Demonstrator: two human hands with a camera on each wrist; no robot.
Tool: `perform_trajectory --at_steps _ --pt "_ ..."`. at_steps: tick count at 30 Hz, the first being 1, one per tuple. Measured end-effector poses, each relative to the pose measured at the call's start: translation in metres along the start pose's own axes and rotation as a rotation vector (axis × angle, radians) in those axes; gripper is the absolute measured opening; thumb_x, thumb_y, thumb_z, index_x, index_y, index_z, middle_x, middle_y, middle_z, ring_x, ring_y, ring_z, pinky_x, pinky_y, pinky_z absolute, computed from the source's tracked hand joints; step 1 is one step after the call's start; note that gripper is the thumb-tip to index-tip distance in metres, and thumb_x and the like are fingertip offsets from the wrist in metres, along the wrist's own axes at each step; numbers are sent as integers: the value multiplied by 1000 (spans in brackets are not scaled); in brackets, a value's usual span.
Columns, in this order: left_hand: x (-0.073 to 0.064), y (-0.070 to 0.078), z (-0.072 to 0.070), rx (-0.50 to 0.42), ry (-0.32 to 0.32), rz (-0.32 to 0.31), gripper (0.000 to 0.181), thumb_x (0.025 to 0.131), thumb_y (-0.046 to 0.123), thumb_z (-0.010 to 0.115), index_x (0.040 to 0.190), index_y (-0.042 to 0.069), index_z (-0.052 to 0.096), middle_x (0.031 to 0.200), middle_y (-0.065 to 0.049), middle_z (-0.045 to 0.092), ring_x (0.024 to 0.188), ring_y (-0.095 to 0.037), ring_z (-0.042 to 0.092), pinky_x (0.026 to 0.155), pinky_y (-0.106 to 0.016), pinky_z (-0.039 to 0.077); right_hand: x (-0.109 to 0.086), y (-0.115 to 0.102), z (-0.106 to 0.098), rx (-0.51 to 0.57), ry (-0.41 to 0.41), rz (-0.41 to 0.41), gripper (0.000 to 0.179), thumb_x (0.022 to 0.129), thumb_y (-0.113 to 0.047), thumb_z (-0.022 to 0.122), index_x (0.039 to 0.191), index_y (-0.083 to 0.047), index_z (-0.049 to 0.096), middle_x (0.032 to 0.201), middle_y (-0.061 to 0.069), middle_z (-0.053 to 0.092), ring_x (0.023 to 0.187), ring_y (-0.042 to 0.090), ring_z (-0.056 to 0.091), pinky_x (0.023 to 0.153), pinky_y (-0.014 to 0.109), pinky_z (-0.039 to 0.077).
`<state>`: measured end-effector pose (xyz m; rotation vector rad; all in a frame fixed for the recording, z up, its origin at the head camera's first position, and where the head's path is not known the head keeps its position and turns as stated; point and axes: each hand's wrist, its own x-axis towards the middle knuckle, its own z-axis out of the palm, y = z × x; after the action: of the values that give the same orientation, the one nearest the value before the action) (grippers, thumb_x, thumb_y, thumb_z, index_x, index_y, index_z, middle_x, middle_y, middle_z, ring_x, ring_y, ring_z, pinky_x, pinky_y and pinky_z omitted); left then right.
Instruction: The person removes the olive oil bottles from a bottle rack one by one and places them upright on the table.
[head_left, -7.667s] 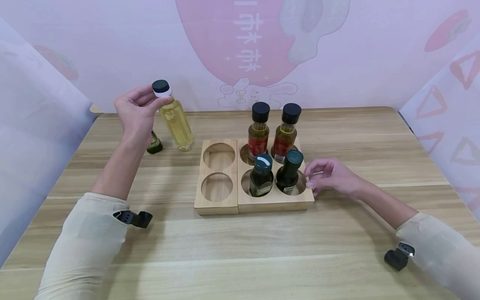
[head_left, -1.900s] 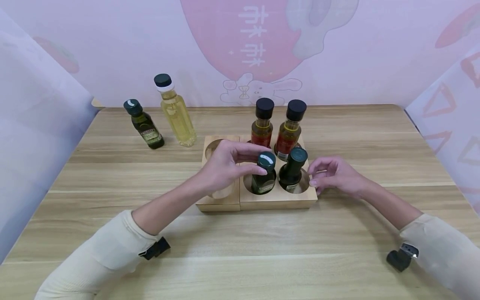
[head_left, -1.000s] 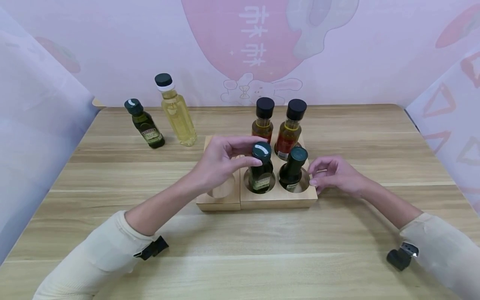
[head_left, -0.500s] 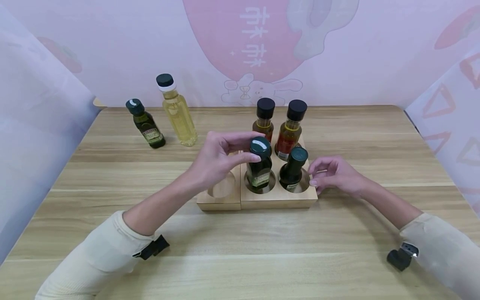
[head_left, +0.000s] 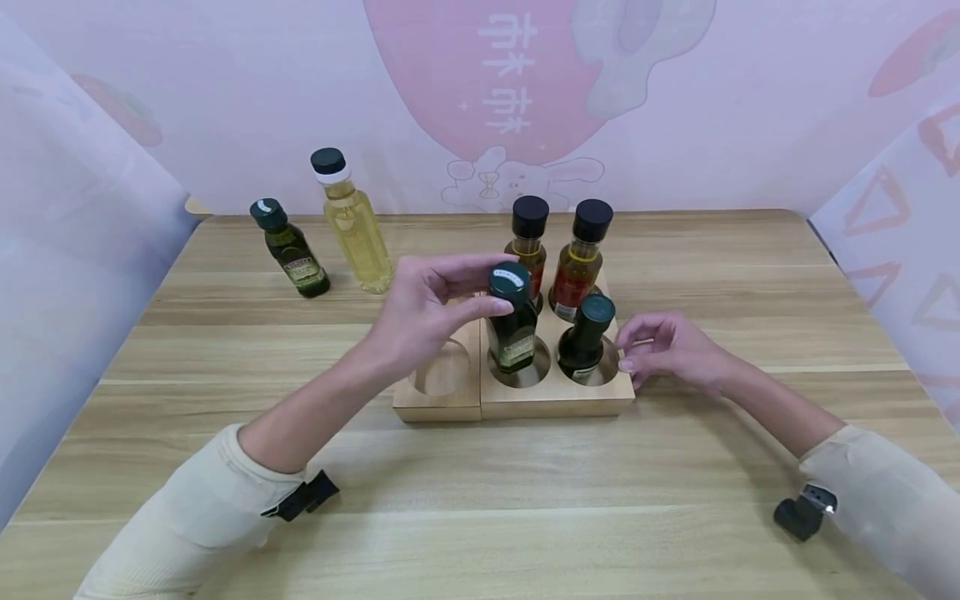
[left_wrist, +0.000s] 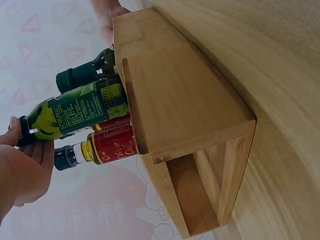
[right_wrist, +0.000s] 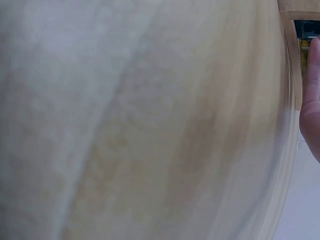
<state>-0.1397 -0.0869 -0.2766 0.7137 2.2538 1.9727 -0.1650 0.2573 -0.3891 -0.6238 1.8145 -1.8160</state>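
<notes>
Head view, left hand (head_left: 427, 312) pinching bottle (head_left: 514, 333), right hand (head_left: 666, 352) relaxed against rack (head_left: 555, 407), three other bottles (head_left: 576, 279) inside

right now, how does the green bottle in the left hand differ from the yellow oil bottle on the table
The green bottle is dark and labelled; the yellow oil bottle is clear, no label visible. The left hand grips the green bottle near its top; the yellow oil bottle stands on the table. Both are dark-capped.

This looks like a small booth, the room beyond unseen: a wood-grain table (head_left: 480, 508), a pink cartoon backdrop (head_left: 277, 92) at twelve o'clock, pale sheets (head_left: 60, 275) at ten and two.
</notes>
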Motion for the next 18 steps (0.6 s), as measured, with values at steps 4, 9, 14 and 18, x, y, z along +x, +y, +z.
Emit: perform_trajectory --at_steps 4,9,14,18 --pt "0 3 -3 -20 7 22 41 89 -12 74 129 -9 67 119 -21 74 106 -26 75 92 -34 61 0 0 0 9 -6 -3 21 90 15 67 101 -3 69 87 0 70 75 13 69 64 33 65" --pt "0 6 -7 -42 28 67 41 87 -15 74 128 -11 67 117 -23 74 104 -24 76 91 -34 62 0 0 0 8 -4 2 20 90 14 67 101 -3 69 88 0 70 75 13 69 65 33 65" --pt "0 7 -11 -43 59 102 40 86 -17 73 126 -12 68 117 -23 74 104 -21 76 91 -34 62 0 1 -1 2 2 9 20 90 13 68 101 -4 69 88 0 70 76 13 69 65 34 65" --pt "0 7 -13 -36 79 107 40 86 -17 74 126 -11 68 118 -22 74 104 -19 75 92 -32 61 0 1 -1 5 1 7 22 91 13 68 101 -6 70 88 -1 70 76 13 69 65 34 65"
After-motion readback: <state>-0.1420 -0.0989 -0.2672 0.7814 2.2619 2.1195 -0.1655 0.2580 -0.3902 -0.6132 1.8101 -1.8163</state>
